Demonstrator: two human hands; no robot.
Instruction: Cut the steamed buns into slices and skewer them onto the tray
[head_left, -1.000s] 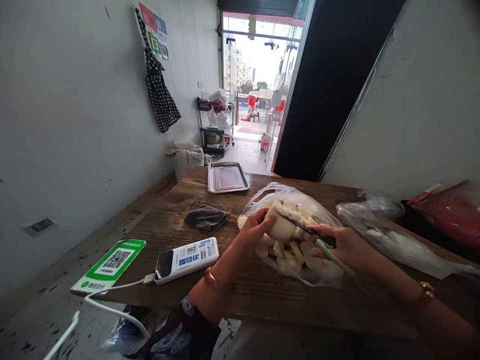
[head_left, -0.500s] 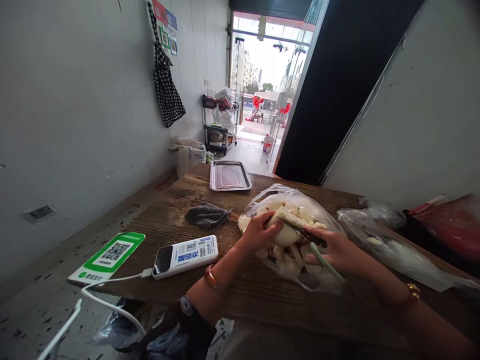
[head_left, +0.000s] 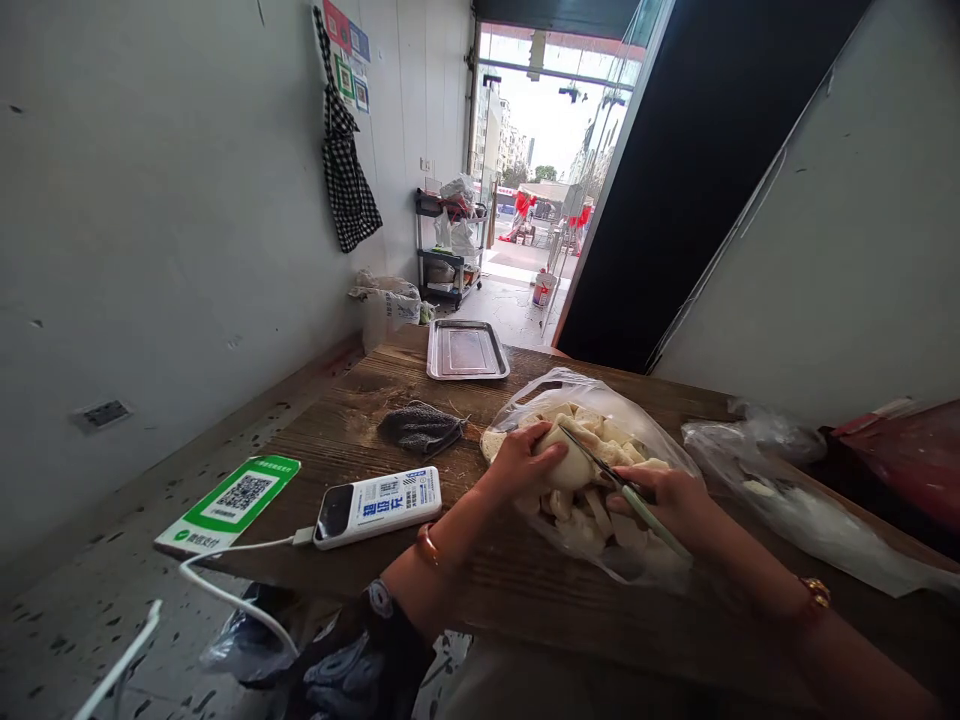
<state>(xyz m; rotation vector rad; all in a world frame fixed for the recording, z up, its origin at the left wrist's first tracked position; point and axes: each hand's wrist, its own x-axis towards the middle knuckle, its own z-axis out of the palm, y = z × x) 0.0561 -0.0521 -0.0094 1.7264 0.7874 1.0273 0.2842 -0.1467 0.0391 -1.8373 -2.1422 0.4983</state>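
Observation:
My left hand (head_left: 521,462) grips a pale, rounded white chunk of food (head_left: 568,462) above an open clear plastic bag (head_left: 525,400). The bag lies on the wooden table (head_left: 352,430) and holds several cut white pieces (head_left: 592,510). My right hand (head_left: 675,505) holds a knife (head_left: 600,470) with a light green handle. The dark blade rests against the right side of the white chunk.
A power bank (head_left: 377,506) with a white cable and a green QR-code card (head_left: 230,502) lie at the table's left front. A dark cloth (head_left: 420,428) and a metal tray (head_left: 466,350) sit further back. More plastic bags (head_left: 780,480) lie on the right.
The view has shifted slightly, so everything sits a little further right. The knife blade now points more steeply up along the chunk. Both hands keep their hold.

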